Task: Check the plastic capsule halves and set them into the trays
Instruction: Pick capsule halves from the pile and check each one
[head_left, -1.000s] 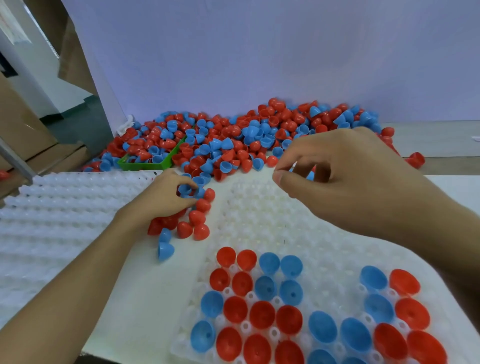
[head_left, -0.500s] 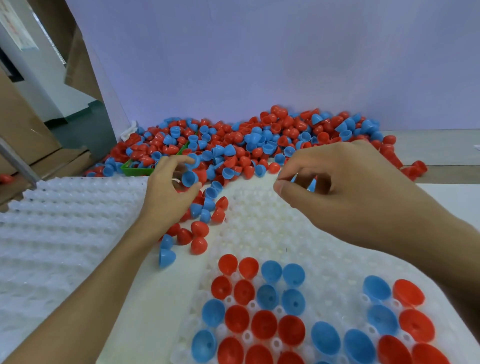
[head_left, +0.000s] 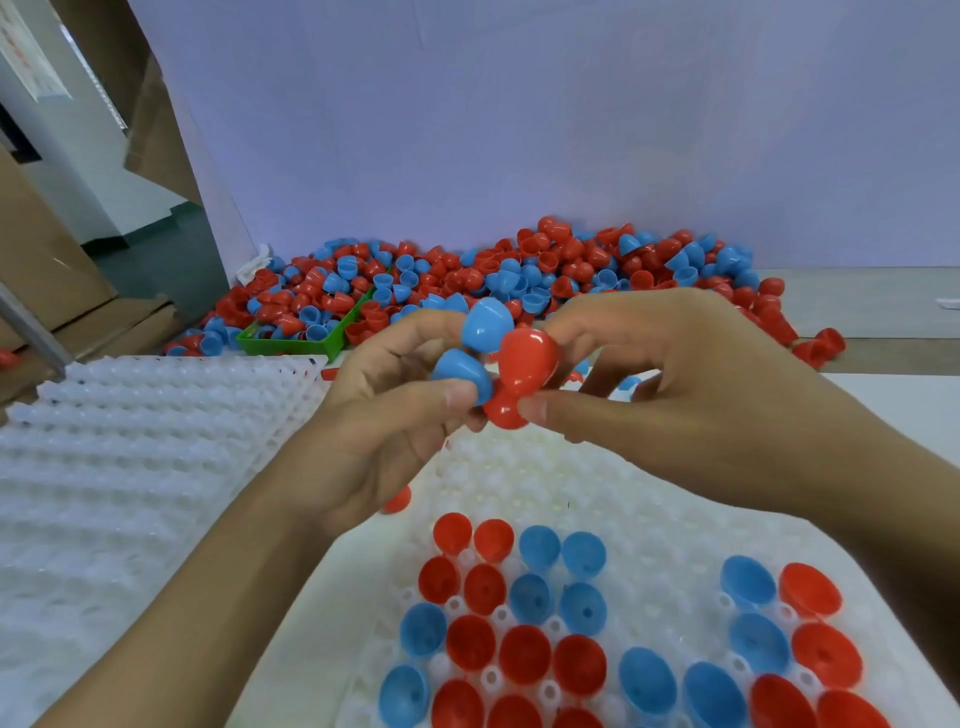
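Bright, even light; wide-angle bending at edges.

no readable text, labels, brands or numbers, paper sheet on wall at top left too blurred to read

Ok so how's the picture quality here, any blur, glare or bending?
Head view: even, soft lighting with faint shadows; small glare spots on the red half held between the left hand and right hand; wide-angle bending stretches the near tray at the bottom; the far pile looks slightly soft.
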